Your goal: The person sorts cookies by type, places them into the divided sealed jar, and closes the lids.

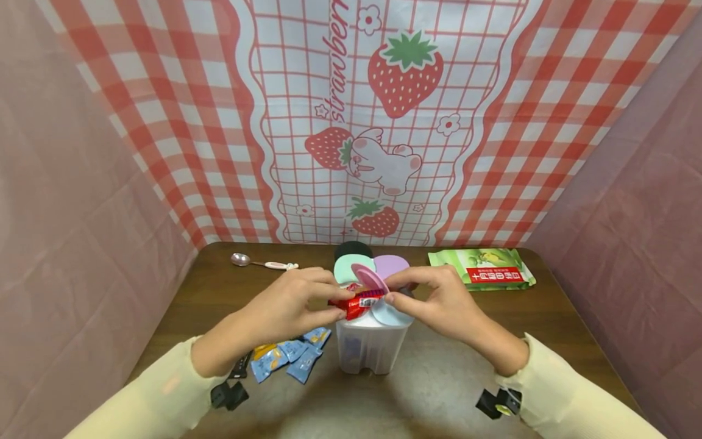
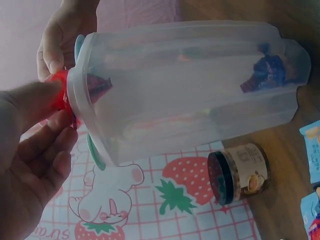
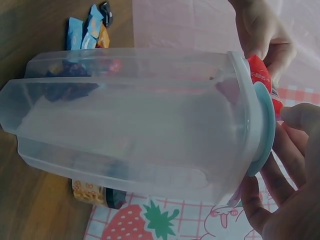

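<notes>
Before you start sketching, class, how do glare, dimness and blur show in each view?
Head view: pale sheen, probably glare, across the wooden table's front; left wrist view: dim, hazy, the dark-blue packet blurred through the translucent container; right wrist view: dim too, contents similarly smudged.

A small cloth-screened nook, whether home or studio cannot be told; strawberry-print cloth [image 1: 356,91] hangs behind the tabletop [image 1: 189,305] back edge, pink cloth [image 1: 99,201] beside its side edges; the goods are household ones: spoon [image 1: 258,263] near the back left corner, green packet [image 1: 485,269] near the back right corner, lidded plastic container [image 1: 373,349] between.
</notes>
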The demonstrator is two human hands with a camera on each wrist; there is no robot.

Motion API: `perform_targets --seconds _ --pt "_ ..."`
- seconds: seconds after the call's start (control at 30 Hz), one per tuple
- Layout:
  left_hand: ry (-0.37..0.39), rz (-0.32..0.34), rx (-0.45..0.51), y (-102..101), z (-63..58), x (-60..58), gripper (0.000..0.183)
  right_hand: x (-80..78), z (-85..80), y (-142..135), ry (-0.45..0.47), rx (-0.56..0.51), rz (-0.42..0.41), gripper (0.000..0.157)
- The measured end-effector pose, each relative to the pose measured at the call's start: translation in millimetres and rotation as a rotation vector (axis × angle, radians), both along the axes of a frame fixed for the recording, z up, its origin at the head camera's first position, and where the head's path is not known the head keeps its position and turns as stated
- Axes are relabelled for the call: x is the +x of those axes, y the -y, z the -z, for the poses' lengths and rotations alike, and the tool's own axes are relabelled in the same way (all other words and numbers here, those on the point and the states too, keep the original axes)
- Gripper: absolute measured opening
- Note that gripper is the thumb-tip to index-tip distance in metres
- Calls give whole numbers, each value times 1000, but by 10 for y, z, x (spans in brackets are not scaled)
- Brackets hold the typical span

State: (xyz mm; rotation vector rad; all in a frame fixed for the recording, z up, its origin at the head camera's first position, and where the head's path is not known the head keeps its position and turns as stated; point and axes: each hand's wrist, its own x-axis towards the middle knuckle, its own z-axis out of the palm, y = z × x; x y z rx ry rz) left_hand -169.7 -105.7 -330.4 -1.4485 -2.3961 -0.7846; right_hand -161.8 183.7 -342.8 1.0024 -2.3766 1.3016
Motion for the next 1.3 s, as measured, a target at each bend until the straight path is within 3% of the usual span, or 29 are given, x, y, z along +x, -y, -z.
perform_targets --seconds 0.2,0.43,0.6,0.87,1.17,1.3 --pt "-122 -37 -84 -13 -11 39 33 -7 2 4 1 -7 -5 18" --pt "-213 -46 -88 -19 17 4 30 -6 5 10 14 0 -2 17" --pt "-210 -78 -53 -48 56 3 28 2 -7 15 8 7 -1 16" --pt "-197 -122 -50 -141 18 32 7 -3 -18 15 12 10 -4 17" --pt "-231 -144 -66 -137 53 44 9 3 -29 16 24 8 -10 16" --pt "-161 -192 -88 -129 46 77 10 5 -17 13 29 9 -7 16"
